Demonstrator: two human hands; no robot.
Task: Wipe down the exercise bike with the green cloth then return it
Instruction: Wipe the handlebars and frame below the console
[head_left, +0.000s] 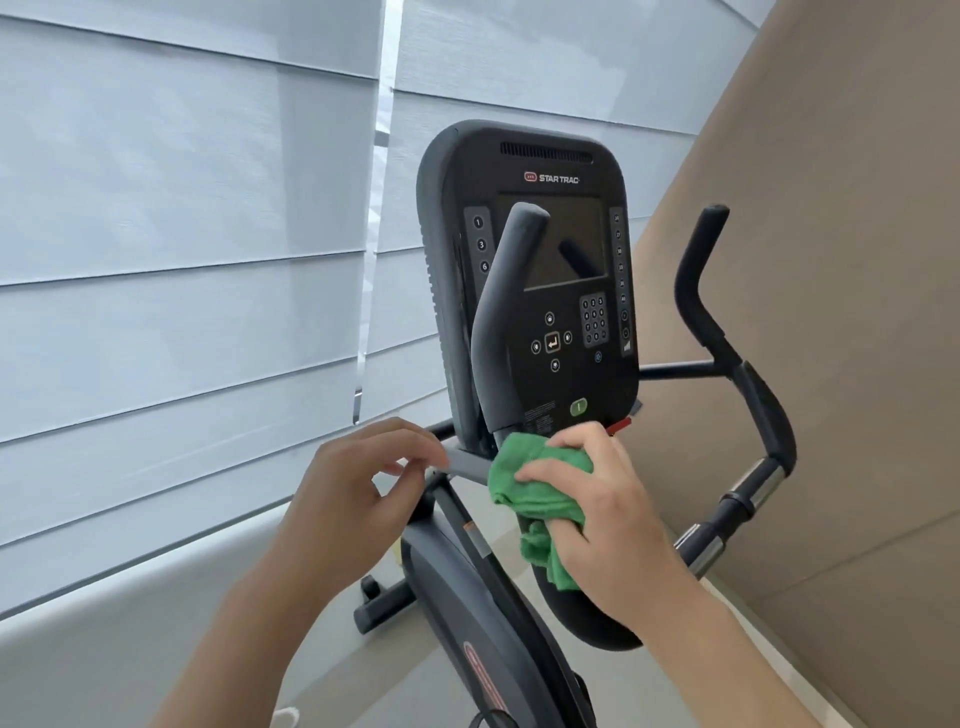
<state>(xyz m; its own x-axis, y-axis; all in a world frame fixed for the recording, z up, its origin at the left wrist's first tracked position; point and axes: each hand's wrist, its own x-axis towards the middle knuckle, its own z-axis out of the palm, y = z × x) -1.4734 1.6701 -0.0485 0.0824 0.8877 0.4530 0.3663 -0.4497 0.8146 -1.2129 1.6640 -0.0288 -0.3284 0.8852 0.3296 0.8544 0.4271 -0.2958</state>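
Note:
The black exercise bike (467, 613) stands in front of me, its console (535, 171) upright at centre. My right hand (602, 499) grips the bunched green cloth (535, 483) and holds it against the base of the left handlebar (498, 332), just under the console. A tail of the cloth hangs down below my fingers. My left hand (358, 483) hovers to the left of the cloth, fingers loosely curled near the grey crossbar (467, 465), holding nothing. The right handlebar (727, 364) rises at the right.
Pale window blinds (182, 260) fill the left and back. A beige wall panel (857, 312) runs close along the right side of the bike. The bike's front foot (379, 603) rests on a grey floor below.

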